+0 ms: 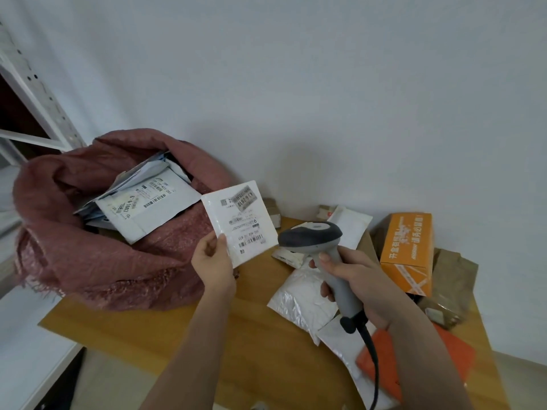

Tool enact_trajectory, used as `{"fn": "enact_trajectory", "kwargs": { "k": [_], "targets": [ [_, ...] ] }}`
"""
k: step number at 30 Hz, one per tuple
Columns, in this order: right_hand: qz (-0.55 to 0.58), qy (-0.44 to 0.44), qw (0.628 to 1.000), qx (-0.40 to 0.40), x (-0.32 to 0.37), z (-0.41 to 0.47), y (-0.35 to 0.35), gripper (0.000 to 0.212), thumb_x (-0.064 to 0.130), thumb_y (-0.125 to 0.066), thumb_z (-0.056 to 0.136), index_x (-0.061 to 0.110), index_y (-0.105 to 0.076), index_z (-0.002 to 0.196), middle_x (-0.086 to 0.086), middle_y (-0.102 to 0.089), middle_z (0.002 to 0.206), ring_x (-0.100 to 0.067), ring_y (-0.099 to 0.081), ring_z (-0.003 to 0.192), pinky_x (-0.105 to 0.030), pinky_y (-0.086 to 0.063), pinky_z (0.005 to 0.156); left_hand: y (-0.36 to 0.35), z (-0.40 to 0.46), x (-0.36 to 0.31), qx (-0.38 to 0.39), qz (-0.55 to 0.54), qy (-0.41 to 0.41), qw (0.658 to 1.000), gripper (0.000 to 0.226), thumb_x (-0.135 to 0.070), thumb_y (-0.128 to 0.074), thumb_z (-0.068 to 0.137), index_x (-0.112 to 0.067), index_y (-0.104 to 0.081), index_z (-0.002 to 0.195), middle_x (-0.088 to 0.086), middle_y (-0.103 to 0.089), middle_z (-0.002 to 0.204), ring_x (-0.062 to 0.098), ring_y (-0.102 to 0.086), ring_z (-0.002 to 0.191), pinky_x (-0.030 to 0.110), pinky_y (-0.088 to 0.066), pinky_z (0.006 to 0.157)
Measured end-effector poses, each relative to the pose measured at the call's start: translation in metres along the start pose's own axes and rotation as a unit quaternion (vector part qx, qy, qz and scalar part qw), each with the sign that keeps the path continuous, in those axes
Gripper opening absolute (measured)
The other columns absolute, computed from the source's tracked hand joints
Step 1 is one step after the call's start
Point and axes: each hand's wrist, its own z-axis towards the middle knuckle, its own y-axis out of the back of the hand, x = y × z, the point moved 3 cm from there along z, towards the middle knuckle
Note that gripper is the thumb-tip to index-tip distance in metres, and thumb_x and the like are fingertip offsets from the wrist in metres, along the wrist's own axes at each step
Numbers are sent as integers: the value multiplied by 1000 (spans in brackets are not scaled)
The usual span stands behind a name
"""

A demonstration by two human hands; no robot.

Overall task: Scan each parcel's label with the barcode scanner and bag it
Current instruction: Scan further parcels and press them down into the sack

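L hand [212,258] pinches white parcel [240,222] at its lower corner, label facing up, held over worktop [254,327] beside red sack [97,232]. R hand [355,282] wraps scanner [319,250] grip, head right by parcel's edge. More parcels inside sack.

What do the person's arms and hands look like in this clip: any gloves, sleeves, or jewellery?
Both forearms are bare as far as the frame shows, with no sleeves in view. The left hand and right hand wear no gloves. No watch, bracelet or ring shows on the visible parts. Fingernails are short and unpainted where visible.
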Motion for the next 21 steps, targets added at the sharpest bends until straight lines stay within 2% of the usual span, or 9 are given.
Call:
{"fn": "enact_trajectory", "kwargs": {
  "k": [2,5,7,9,11,14,18,21],
  "targets": [
    [6,13,1000,11,4,-2,-3,23,28,-58,96,12,-64,111,-11,-66,108,-23,-58,71,-32,-47,65,1,5,-5,-6,-27,0,1000,10,-7,-62,93,-15,-66,98,12,-71,103,30,-68,98,45,-57,85],
    [-1,20,1000,17,11,-5,-7,22,27,-58,96,12,-63,111,-12,-67,107,-21,-58,69,-32,-47,65,3,8,-13,-3,-42,-6,999,14,-8,-63,92,-21,-67,90,7,-72,95,29,-70,94,49,-57,82],
    [-4,28,999,18,16,-7,-8,22,27,-57,96,11,-63,110,-13,-67,106,-20,-57,67,-31,-47,65,4,8,-19,6,-43,-25,999,15,-6,-62,93,-20,-67,89,4,-70,88,24,-70,87,36,-60,74],
    [-12,34,999,19,20,-9,-9,23,27,-57,96,10,-62,110,-15,-67,106,-19,-57,65,-30,-47,64,4,6,-26,12,-43,-51,998,16,-3,-59,94,-17,-65,90,2,-66,83,11,-66,74,19,-55,62],
    [-31,38,999,20,24,-12,-10,23,27,-56,96,9,-61,109,-18,-66,106,-18,-57,64,-28,-46,63,4,6,-31,12,-44,-67,997,17,-1,-58,94,-16,-64,89,1,-65,82,1,-65,65,13,-51,57],
    [-46,48,998,20,30,-18,-11,23,27,-55,96,9,-61,108,-18,-65,104,-17,-56,64,-27,-46,62,6,7,-35,8,-48,-75,996,11,0,-57,94,-7,-64,97,1,-65,83,-3,-65,61,11,-50,56],
    [-53,62,996,21,40,-28,-10,23,26,-53,96,7,-61,107,1,-65,76,-15,-56,59,-25,-46,58,6,9,-39,8,-53,-83,995,11,0,-57,94,-5,-61,103,1,-65,84,-4,-65,62,11,-50,57],
    [-44,63,997,21,48,-33,-11,24,26,-54,94,8,-61,107,7,-64,67,-14,-56,57,-24,-46,56,6,12,-43,10,-55,-90,994,12,0,-57,94,-8,-63,100,1,-66,86,-1,-65,67,11,-51,61]
  ]
}}
